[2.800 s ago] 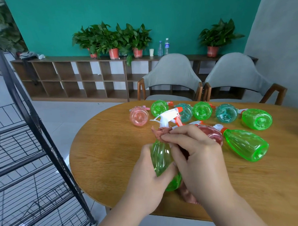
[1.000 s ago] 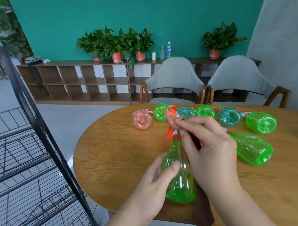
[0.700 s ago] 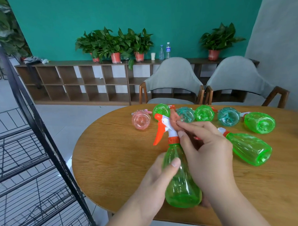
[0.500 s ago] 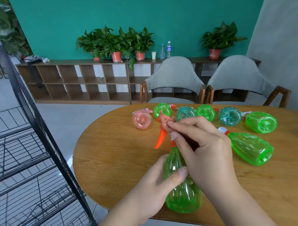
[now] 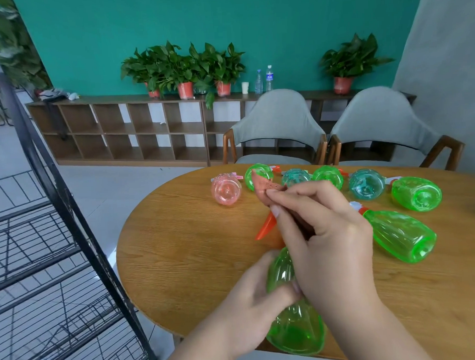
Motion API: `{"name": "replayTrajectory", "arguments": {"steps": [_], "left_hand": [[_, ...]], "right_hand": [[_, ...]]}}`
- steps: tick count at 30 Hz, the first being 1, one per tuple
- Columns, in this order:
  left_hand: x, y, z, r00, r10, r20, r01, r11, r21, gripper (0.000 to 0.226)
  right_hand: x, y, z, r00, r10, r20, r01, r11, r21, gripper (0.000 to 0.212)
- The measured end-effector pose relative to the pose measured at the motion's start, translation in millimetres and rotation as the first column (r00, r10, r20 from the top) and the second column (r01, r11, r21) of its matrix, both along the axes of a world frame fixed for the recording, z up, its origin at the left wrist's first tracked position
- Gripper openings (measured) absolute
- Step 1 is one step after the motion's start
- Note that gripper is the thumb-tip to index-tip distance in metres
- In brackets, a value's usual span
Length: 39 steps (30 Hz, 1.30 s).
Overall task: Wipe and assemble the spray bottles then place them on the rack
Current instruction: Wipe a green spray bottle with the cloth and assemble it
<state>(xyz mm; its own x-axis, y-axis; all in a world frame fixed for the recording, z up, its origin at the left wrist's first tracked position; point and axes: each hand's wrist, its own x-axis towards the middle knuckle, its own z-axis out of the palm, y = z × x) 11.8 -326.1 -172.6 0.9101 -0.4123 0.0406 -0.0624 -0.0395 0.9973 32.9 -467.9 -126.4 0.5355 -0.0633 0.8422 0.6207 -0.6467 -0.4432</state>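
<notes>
My left hand (image 5: 252, 296) grips the body of a green spray bottle (image 5: 294, 332) held over the near edge of the wooden table (image 5: 185, 250). Its orange trigger (image 5: 267, 227) pokes out to the left. My right hand (image 5: 323, 238) covers the spray head and pinches a brownish-pink cloth (image 5: 264, 185) against it. Several more bottles lie on their sides at the far side: a pink one (image 5: 226, 190), teal ones (image 5: 367, 185) and green ones (image 5: 415, 194), with a larger green bottle (image 5: 399, 235) to the right of my hands.
A black wire rack (image 5: 56, 242) with several shelves stands on the floor to the left of the table. Two grey chairs (image 5: 277, 129) face the table's far side. A low wooden shelf unit with potted plants (image 5: 185, 70) lines the teal wall.
The bottle has tipped so its base comes toward me. My right hand with the cloth has gone on working around the spray head, now covering all but the trigger tip. My left hand stays on the body.
</notes>
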Motion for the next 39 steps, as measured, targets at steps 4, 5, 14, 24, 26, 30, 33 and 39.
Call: {"name": "replayTrajectory", "arguments": {"steps": [4, 5, 14, 24, 26, 30, 33, 39], "left_hand": [[-3.6, 2.3, 1.1, 0.999, 0.028, -0.034, -0.030, 0.998, -0.054, 0.037], [-1.4, 4.0, -1.2, 0.998, 0.038, -0.049, -0.040, 0.998, -0.039, 0.035], [1.6, 13.5, 10.2, 0.999, -0.038, 0.006, 0.038, 0.999, -0.027, 0.029], [12.0, 10.1, -9.1, 0.993, 0.090, -0.075, -0.104, 0.971, -0.215, 0.054], [12.5, 8.2, -12.5, 0.989, 0.102, -0.108, -0.125, 0.964, -0.234, 0.055], [12.0, 4.4, -10.2, 0.995, 0.071, -0.076, -0.083, 0.983, -0.165, 0.039], [13.6, 5.6, -10.1, 0.992, 0.109, -0.060, -0.118, 0.980, -0.163, 0.035], [17.8, 10.1, -11.7, 0.984, 0.163, -0.078, -0.179, 0.931, -0.318, 0.037]], "right_hand": [[6.8, -13.9, -0.8, 0.994, -0.062, -0.091, 0.068, 0.995, 0.072, 0.023], [8.3, -17.9, -0.6, 0.989, -0.069, -0.128, 0.077, 0.995, 0.057, 0.022], [4.8, -26.5, 13.0, 0.971, 0.031, -0.239, -0.047, 0.997, -0.058, 0.026], [-3.7, -12.3, 11.4, 0.732, 0.549, -0.403, -0.086, 0.662, 0.745, 0.021], [-3.6, -5.0, 7.7, 0.707, 0.607, -0.362, -0.075, 0.574, 0.816, 0.022], [-3.3, -3.8, 5.9, 0.717, 0.592, -0.367, -0.043, 0.563, 0.825, 0.022], [-2.3, -6.0, 3.0, 0.752, 0.492, -0.439, -0.047, 0.704, 0.709, 0.021], [-4.9, -3.5, -0.3, 0.801, 0.260, -0.540, -0.055, 0.929, 0.366, 0.015]]}}
